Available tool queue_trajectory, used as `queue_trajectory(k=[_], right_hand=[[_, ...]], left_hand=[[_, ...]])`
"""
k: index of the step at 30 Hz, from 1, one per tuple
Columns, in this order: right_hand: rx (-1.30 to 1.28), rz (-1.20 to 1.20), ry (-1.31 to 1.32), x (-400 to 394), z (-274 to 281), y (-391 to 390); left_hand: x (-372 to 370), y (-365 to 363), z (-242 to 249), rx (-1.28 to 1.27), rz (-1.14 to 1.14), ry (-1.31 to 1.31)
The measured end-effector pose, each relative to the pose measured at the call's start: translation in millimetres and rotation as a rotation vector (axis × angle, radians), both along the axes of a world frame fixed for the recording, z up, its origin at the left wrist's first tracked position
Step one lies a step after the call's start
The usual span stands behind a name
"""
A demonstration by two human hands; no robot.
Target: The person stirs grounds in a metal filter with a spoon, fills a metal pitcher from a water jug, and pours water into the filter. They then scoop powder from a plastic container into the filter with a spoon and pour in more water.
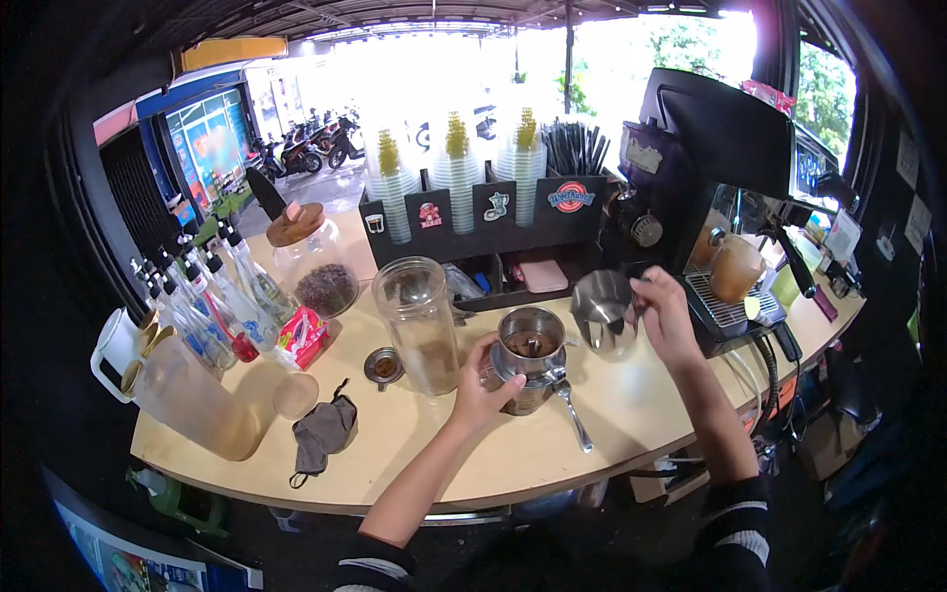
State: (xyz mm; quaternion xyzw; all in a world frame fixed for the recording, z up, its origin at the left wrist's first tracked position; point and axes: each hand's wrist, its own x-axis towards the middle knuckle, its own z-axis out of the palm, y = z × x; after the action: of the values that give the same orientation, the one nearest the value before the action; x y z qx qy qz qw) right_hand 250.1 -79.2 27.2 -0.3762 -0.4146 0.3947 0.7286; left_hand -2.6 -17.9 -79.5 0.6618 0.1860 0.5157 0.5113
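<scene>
My left hand (485, 388) is wrapped round the side of a metal drip filter (531, 340), which sits on a vessel on the table and has dark brown contents. To its right, my right hand (662, 314) grips the handle of a shiny metal pitcher (604, 314), raised beside the filter. A spoon (572, 416) lies just right of the filter. A tall clear container (419, 326) stands to the left, with a small round metal piece (384, 366) near its base.
Cup stacks (457, 197) and straws (574, 150) fill a black organizer (464, 219) behind. An espresso machine (725, 296) stands right. Left are a lidded bean jar (321, 266), bottles, a cloudy jug (202, 400), a red packet (303, 337) and a grey mask (326, 430).
</scene>
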Motion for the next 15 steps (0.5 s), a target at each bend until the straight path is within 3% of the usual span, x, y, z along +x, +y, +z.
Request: queue_trajectory(k=[8,15], right_hand=[[-0.048,-0.07,0.273,54.1,-118.0,-3.3],[-0.075,-0.174,0.287,55.8,-140.8,-13.6]], left_hand=[[-0.2,-0.8,1.3,0.012,-0.01,-0.009],[-0.1,-1.6,1.2,0.0,0.001,0.002]])
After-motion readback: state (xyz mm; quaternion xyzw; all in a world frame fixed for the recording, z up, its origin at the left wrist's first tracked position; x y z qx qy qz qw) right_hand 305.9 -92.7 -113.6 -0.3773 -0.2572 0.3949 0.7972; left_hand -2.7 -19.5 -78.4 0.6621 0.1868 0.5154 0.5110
